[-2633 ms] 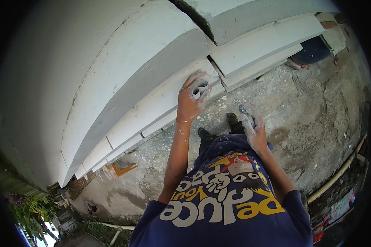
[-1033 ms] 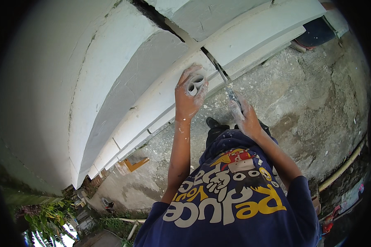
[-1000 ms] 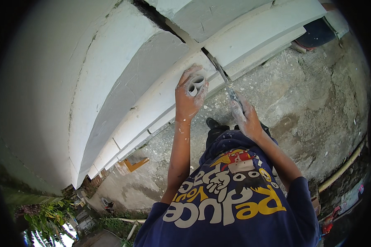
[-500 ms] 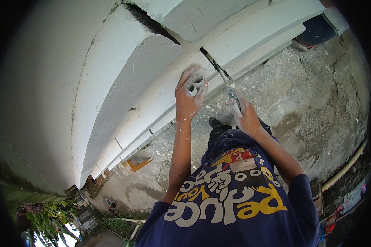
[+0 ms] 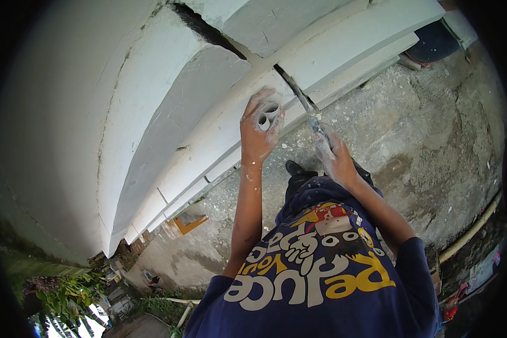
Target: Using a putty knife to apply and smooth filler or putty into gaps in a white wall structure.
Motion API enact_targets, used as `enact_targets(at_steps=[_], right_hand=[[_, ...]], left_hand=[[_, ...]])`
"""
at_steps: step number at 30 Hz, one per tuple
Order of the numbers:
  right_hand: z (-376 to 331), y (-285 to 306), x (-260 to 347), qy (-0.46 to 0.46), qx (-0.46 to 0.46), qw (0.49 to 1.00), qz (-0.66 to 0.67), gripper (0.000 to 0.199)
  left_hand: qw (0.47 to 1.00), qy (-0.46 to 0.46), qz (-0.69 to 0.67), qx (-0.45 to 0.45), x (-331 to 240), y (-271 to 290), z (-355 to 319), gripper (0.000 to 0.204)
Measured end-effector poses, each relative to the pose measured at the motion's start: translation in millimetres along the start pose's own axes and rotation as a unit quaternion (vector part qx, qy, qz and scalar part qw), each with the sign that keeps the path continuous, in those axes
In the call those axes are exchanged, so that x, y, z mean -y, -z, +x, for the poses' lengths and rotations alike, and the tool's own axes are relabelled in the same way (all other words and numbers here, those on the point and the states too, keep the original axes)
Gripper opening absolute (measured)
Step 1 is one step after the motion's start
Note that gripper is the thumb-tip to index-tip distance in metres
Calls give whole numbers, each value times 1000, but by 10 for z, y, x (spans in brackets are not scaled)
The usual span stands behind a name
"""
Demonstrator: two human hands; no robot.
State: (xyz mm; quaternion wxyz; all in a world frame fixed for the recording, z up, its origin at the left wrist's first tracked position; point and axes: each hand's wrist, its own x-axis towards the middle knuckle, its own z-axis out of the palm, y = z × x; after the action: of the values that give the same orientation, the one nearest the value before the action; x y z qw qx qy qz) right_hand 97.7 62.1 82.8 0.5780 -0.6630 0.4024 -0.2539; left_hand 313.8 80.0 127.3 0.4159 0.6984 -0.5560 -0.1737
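Observation:
My left hand (image 5: 257, 127), dusty with white powder, is closed around a pale curled piece (image 5: 269, 114) that shows two round openings side by side. It is at the edge of a white ledge (image 5: 225, 127). My right hand (image 5: 334, 156) grips the worn handle of a narrow-bladed scraper (image 5: 318, 125), smeared with pale paste. The blade points up and left to a dark gap (image 5: 287, 78) across the ledge; whether its tip is inside the gap is hard to make out. A wider dark crack (image 5: 207, 31) runs through the pale wall above.
Rough concrete ground (image 5: 422, 129) with pale specks lies to the right and below. A dark round container (image 5: 432, 43) stands at the far right. An orange-yellow frame-like piece (image 5: 190, 225) lies at the lower left. A pale pole (image 5: 470, 228) borders the right side.
The scraper and my right hand have shifted very slightly. My left hand and the pale curled piece stay almost in place.

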Motion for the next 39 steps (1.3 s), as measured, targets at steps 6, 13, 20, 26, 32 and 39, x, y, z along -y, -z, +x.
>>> enact_targets(at_steps=[6, 13, 20, 26, 32, 39], right_hand=[[-31, 65, 144, -60, 20, 995, 81, 47], [-19, 8, 189, 92, -40, 992, -72, 46], [20, 65, -1, 97, -57, 989, -91, 46], [42, -131, -104, -39, -1, 993, 109, 49], [114, -50, 168, 142, -84, 985, -43, 45], [-40, 206, 720, 76, -59, 994, -59, 49]], left_hand=[[1000, -12, -2, 1, -19, 5, 13, 19], [1000, -15, 16, 6, 14, 19, -8, 18], [1000, 6, -10, -9, -45, 7, -4, 15], [1000, -15, 4, -2, -24, -2, 6, 14], [1000, -14, 8, -1, -29, 27, 2, 12], [999, 15, 10, 41, 11, 98, -33, 18]])
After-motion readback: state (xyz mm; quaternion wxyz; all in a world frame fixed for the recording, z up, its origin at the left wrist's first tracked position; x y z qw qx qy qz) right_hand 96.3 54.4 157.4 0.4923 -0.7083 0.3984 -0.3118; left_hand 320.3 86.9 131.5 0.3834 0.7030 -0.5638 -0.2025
